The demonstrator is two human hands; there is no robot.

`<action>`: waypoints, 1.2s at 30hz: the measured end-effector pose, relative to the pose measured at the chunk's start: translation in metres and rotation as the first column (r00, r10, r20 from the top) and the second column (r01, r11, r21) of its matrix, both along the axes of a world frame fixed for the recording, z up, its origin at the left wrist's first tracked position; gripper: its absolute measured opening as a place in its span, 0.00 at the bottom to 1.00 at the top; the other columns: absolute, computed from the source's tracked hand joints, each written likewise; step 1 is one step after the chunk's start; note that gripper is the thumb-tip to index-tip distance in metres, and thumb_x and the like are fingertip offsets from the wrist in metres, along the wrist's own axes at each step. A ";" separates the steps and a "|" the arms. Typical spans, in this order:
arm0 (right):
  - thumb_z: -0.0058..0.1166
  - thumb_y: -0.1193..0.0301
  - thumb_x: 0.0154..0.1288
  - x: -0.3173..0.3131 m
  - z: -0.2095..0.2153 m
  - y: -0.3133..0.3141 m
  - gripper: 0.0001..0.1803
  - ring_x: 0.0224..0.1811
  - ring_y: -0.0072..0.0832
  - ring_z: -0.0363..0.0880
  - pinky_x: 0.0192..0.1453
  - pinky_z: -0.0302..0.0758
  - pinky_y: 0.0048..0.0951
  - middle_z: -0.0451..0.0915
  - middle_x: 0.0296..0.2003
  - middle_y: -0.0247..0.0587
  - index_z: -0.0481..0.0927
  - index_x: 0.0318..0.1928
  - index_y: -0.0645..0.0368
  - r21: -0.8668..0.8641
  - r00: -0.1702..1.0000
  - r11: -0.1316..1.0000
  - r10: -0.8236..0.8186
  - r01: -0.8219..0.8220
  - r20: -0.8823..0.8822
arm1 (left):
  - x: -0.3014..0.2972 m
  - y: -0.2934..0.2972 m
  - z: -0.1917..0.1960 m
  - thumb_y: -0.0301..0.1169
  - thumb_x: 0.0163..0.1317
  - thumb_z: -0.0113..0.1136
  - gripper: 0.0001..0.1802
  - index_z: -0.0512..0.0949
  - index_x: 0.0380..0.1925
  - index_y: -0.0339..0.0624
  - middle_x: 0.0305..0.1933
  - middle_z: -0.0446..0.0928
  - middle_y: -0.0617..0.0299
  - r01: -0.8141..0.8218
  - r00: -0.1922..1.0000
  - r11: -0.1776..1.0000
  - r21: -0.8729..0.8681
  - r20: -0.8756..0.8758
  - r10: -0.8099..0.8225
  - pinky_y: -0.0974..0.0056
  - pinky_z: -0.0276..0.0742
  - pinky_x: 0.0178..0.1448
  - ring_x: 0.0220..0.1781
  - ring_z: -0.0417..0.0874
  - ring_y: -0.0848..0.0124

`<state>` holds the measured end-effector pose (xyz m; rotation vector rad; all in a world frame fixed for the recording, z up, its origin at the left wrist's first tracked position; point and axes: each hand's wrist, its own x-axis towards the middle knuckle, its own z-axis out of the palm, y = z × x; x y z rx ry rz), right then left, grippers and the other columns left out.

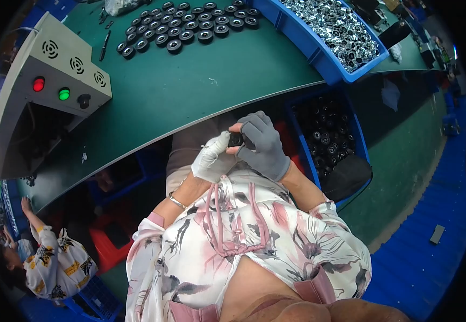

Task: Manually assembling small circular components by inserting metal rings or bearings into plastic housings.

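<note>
Close above my lap, both hands meet around a small black part [235, 139]. My left hand [212, 160], in a white glove, is closed on it from the left. From the right, the bare fingertips of my right hand [263, 147] pinch it; that hand wears a grey fingerless glove. My fingers cover much of the part, so its full shape does not show. Beside my right forearm, below table height, a blue crate [366, 152] holds many black round parts [327, 137] and a dark cloth-like piece [345, 176].
Black wheel-like discs [190, 25] stand in rows on the green table [190, 80]. A blue bin [319, 56] of shiny metal pieces [335, 32] sits at its right edge. At left are a metal box [69, 61] with red and green lights and a black pen [105, 45]. Another person [58, 260] works lower left.
</note>
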<state>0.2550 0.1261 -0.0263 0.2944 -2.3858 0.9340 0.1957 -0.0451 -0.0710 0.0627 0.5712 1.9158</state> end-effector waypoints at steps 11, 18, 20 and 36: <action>0.76 0.65 0.44 0.000 -0.003 0.001 0.25 0.45 0.43 0.76 0.51 0.75 0.42 0.80 0.40 0.44 0.83 0.44 0.62 0.004 1.000 1.000 0.002 -0.002 -0.014 | 0.003 0.001 0.014 0.47 0.75 0.56 0.23 0.75 0.55 0.37 0.56 0.78 0.56 -0.002 0.997 1.000 0.008 0.079 0.002 0.58 0.70 0.69 0.59 0.78 0.66; 0.75 0.70 0.43 0.010 0.004 0.002 0.26 0.49 0.43 0.75 0.50 0.75 0.38 0.79 0.45 0.43 0.84 0.47 0.58 -0.216 0.982 0.976 0.024 0.018 0.188 | 0.001 0.006 0.011 0.44 0.75 0.57 0.22 0.76 0.55 0.36 0.54 0.79 0.58 0.051 0.989 0.995 0.085 -0.146 -0.038 0.59 0.71 0.65 0.58 0.78 0.68; 0.72 0.76 0.46 0.010 0.007 0.003 0.25 0.48 0.35 0.75 0.47 0.76 0.32 0.78 0.44 0.42 0.84 0.49 0.61 -0.158 0.985 0.987 -0.008 0.036 0.172 | 0.003 0.006 0.011 0.44 0.75 0.57 0.22 0.76 0.56 0.35 0.53 0.78 0.58 0.024 0.990 0.997 0.074 -0.143 -0.013 0.60 0.72 0.63 0.57 0.78 0.68; 0.60 0.80 0.63 0.029 0.000 0.001 0.08 0.42 0.18 0.77 0.46 0.73 0.21 0.77 0.40 0.34 0.84 0.43 0.66 -0.796 0.911 0.592 0.248 0.127 0.329 | 0.012 0.001 0.050 0.22 0.63 0.69 0.10 0.82 0.43 0.33 0.36 0.83 0.62 -0.368 0.676 0.881 -0.297 -0.736 0.034 0.72 0.78 0.37 0.36 0.83 0.78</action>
